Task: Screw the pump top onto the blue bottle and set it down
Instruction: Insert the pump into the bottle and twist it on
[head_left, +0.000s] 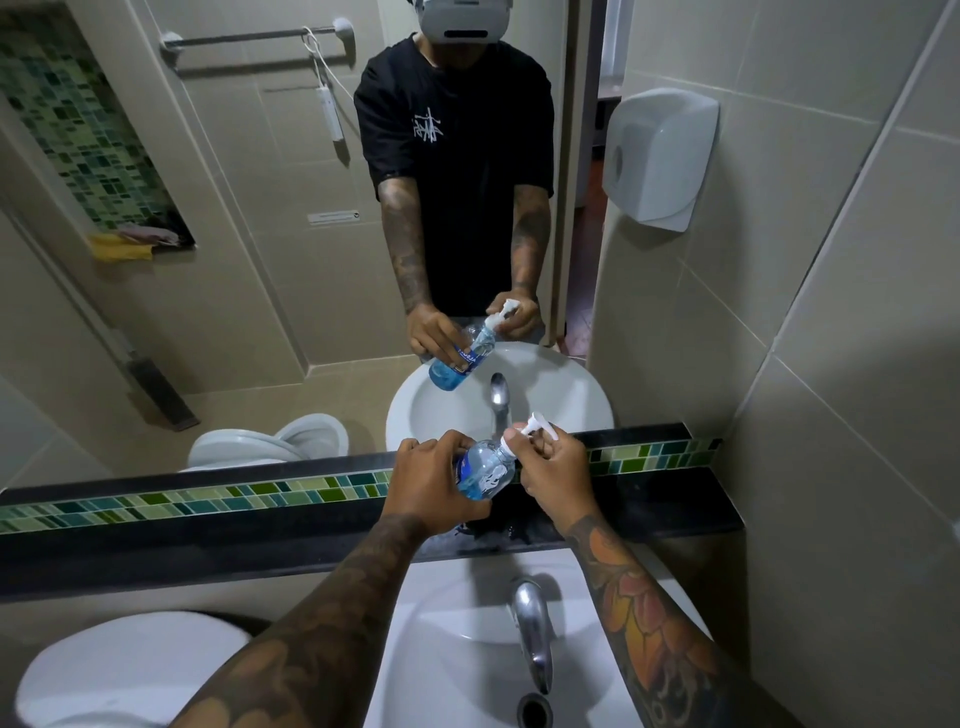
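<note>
The blue bottle (483, 470) is a clear plastic bottle partly filled with blue liquid, tilted with its neck up and to the right, held above the black ledge (260, 540). My left hand (431, 483) wraps around its lower body. My right hand (553, 465) pinches the white pump top (535, 423), which sits at the bottle's neck. The collar of the pump is hidden by my fingers. The mirror (260, 234) above the ledge shows the same grip from the front.
A white sink (452, 649) with a chrome tap (530, 629) lies below my arms. A toilet (119, 670) stands at lower left. A paper dispenser (657, 156) hangs on the tiled right wall. A green mosaic strip runs along the ledge.
</note>
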